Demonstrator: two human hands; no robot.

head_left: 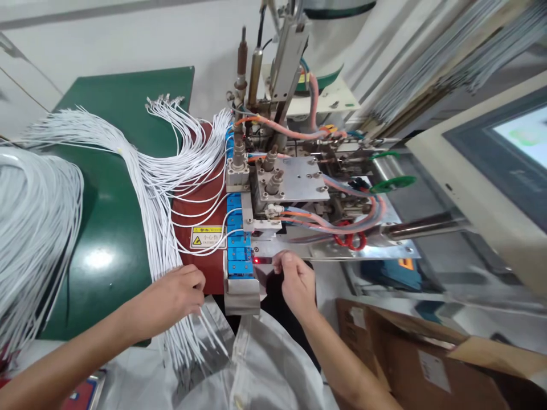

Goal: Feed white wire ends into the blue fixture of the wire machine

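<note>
While blue holders (240,254) carry cables (188,169), left hand (178,296) and right hand (298,286) curl, grasp unclear.

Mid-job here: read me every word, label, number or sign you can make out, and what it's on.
"警告": yellow strip of the warning sticker on the reddish-brown surface; the rest blurred.
"小心伤": same sticker, beside a triangle sign; smaller print unreadable.
Monitor: markings too blurred to read.
Paper labels on the cardboard: unreadable.
</note>
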